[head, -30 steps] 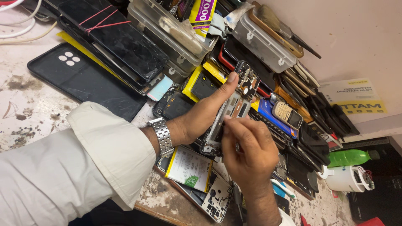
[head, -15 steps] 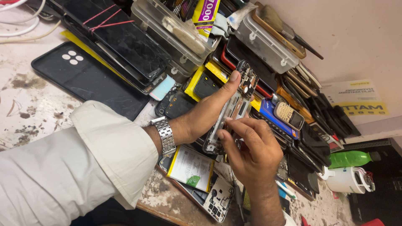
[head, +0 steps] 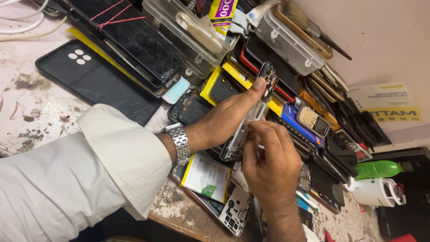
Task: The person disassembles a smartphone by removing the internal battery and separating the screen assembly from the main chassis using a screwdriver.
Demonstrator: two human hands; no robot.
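Left hand (head: 224, 121) around phone frame (head: 253, 114), edge-on.

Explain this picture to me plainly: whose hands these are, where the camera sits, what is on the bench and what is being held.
There is no machine here. The camera sits on a person's head and looks down at their own two bare hands. The left hand, with a metal wristwatch and a white sleeve, grips an opened phone frame upright. The right hand pinches at the frame's middle; what its fingertips hold, if anything, is too small to tell. The stained workbench is crowded: a black phone cover, stacked dark screens, clear plastic boxes, a small keypad phone, an open phone with a battery and a green bottle.
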